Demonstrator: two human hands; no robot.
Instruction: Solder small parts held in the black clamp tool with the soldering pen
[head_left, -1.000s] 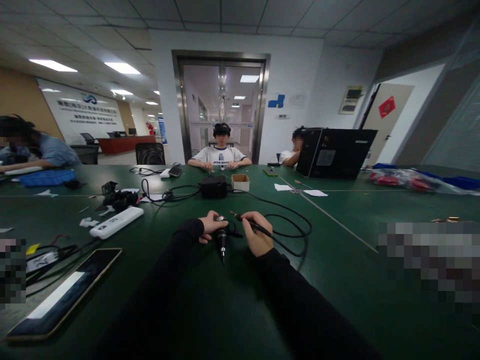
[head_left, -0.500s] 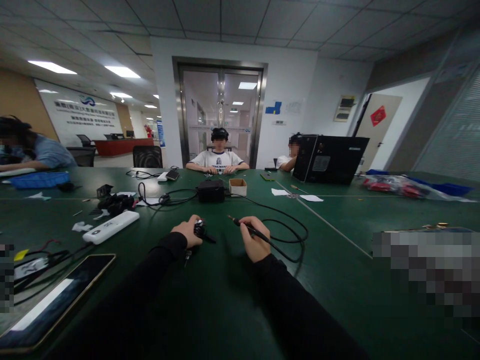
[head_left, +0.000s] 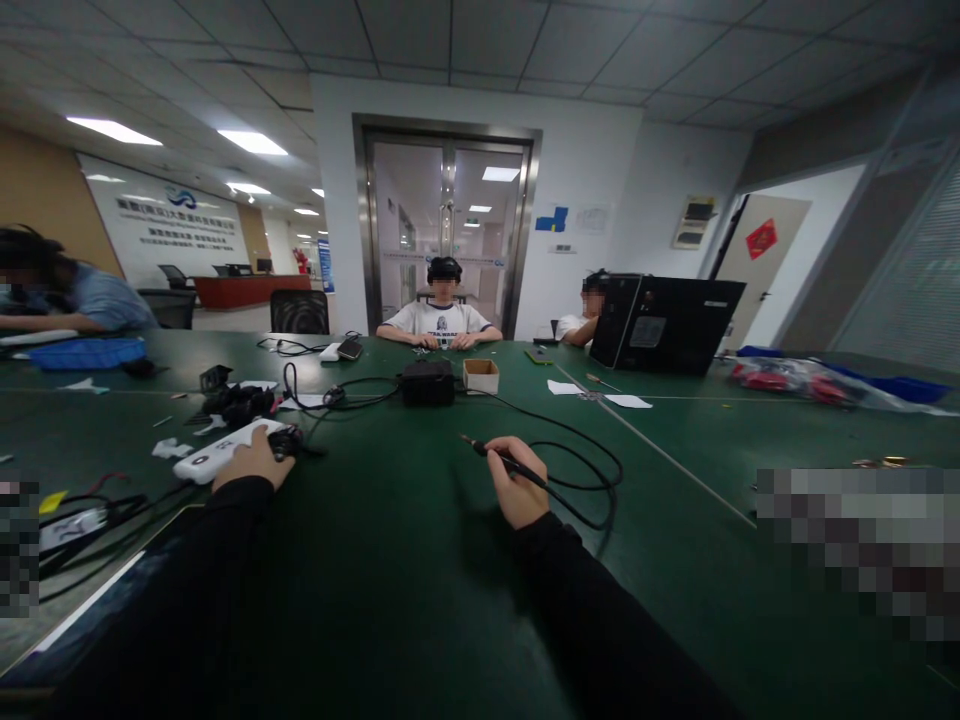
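My right hand (head_left: 523,482) grips a black soldering iron (head_left: 480,447) like a pen above the green table (head_left: 390,560). Its copper-coloured tip points away to the left, and the black cord (head_left: 611,468) loops on the table at the right. My left hand (head_left: 253,462) is closed on a small dark piece (head_left: 287,440) with a thin black end sticking out to the right. What kind of piece it is, I cannot make out. That hand is right beside a long white power bar (head_left: 201,462) and covers part of it.
A black box (head_left: 427,383) and a small open carton (head_left: 481,376) stand ahead. Dark parts (head_left: 238,402) lie beyond the power bar. A phone (head_left: 90,600) lies at lower left, a black computer case (head_left: 667,322) back right. Several people sit around the table.
My left hand has moved left with the dark piece, from near the middle to the power bar. A small metal bit below it no longer shows. The soldering iron stays about where it was.
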